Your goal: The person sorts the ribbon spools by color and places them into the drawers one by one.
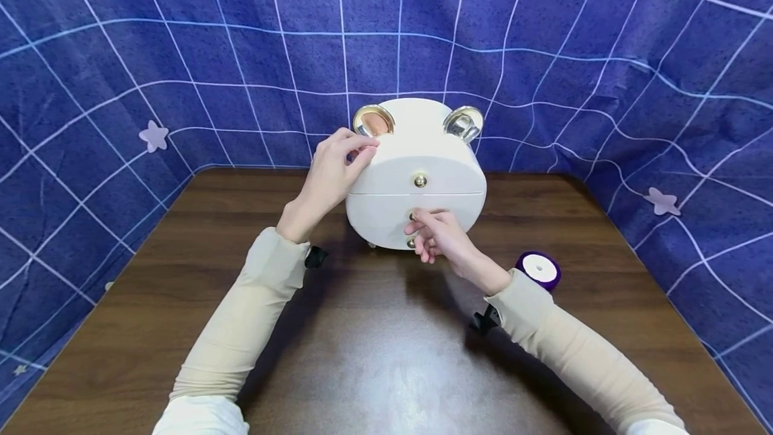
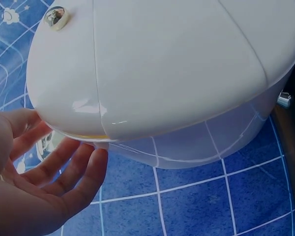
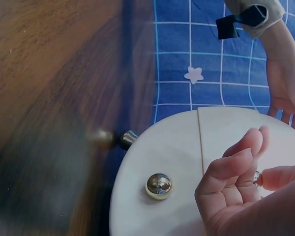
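A glossy white oval jewelry box (image 1: 386, 176) with two round gold ears stands at the back of the table. The left hand (image 1: 335, 166) holds the rim at the box's upper left, thumb and fingertips at the edge; in the left wrist view its fingers (image 2: 73, 169) curve along the side wall. With thumb and index finger the right hand (image 1: 443, 240) pinches the middle gold knob (image 1: 413, 216), its other fingers loosely curled. Another gold knob (image 1: 420, 180) is above the seam, and the lowest knob (image 3: 159, 186) shows plainly in the right wrist view.
On the brown wooden table (image 1: 374, 354), a round purple item with a white disc (image 1: 539, 268) lies beside the right forearm. A blue gridded cloth (image 1: 241, 66) with star shapes hangs around the table's back and sides. The box stands on small metal feet (image 3: 128, 139).
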A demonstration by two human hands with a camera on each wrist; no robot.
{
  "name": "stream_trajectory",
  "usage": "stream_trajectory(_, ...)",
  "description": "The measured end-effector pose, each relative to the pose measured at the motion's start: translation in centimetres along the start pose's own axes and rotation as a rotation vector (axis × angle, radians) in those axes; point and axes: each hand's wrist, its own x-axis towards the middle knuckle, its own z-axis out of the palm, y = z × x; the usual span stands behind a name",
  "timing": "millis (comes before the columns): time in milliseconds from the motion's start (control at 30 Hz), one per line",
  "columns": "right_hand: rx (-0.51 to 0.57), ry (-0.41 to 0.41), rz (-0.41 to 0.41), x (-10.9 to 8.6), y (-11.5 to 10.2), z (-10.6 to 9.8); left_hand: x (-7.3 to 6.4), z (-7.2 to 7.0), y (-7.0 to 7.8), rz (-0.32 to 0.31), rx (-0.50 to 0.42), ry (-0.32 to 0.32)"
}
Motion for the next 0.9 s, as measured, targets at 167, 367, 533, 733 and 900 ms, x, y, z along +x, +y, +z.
stream_trajectory(167, 0.011, 0.001, 0.009, 0.1, 0.0, 0.2, -0.1, -0.1, 0.0, -0.007, 0.010, -0.004)
stream_trajectory(367, -0.001, -0.005, 0.003, 0.2, 0.2, 0.2, -0.1, 0.0, -0.1, -0.024, 0.015, -0.003)
stream_trajectory(533, -0.049, -0.075, 0.020, -0.3, 1.5, 0.1, -0.2, 0.0, -0.1, -0.021, 0.018, -0.001)
stream_trajectory(733, -0.094, -0.116, 0.168, -0.2, 3.3, 0.0, -0.3, -0.1, -0.1, -0.021, 0.024, 0.003)
stream_trajectory(900, 0.026, -0.124, 0.293, 1.0, 3.9, 0.0, -0.3, -0.2, -0.1, -0.017, 0.020, -0.001)
